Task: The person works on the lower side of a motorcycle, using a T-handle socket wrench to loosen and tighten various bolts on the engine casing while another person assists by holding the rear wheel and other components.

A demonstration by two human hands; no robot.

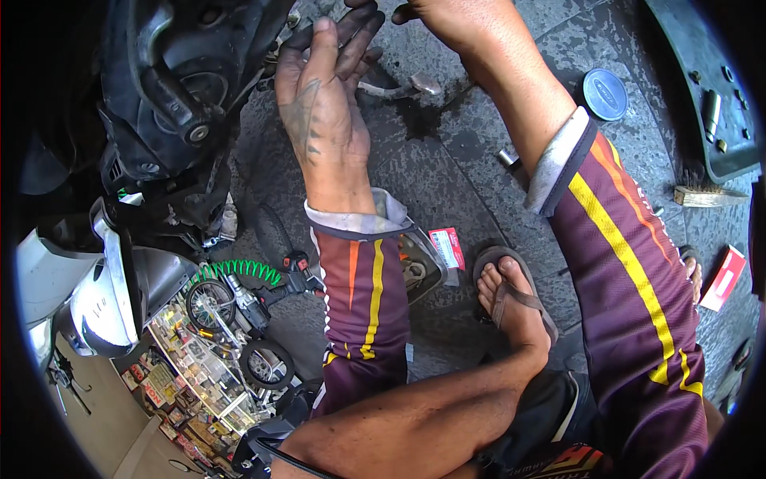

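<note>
My left hand (325, 104) is raised palm up near the top edge, its fingers blackened and stretched out, with nothing visible on the palm. Close to its fingertips, my right hand (447, 17) reaches in from the right. Most of its fingers are cut off by the top edge, so any hold there is hidden. Left of my left hand stands a motorcycle (171, 104) with dark, greasy parts. Below the hands, a small pale piece (425, 83) lies on the floor beside a dark wet stain.
A grey tray (730, 170) with small metal parts is at the far right, near a wooden brush (708, 197). A blue round lid (605, 94), a metal socket (507, 158), a red-white packet (447, 249) and a red-white box (723, 278) lie on the tiles. A green coiled hose (239, 270) hangs lower left.
</note>
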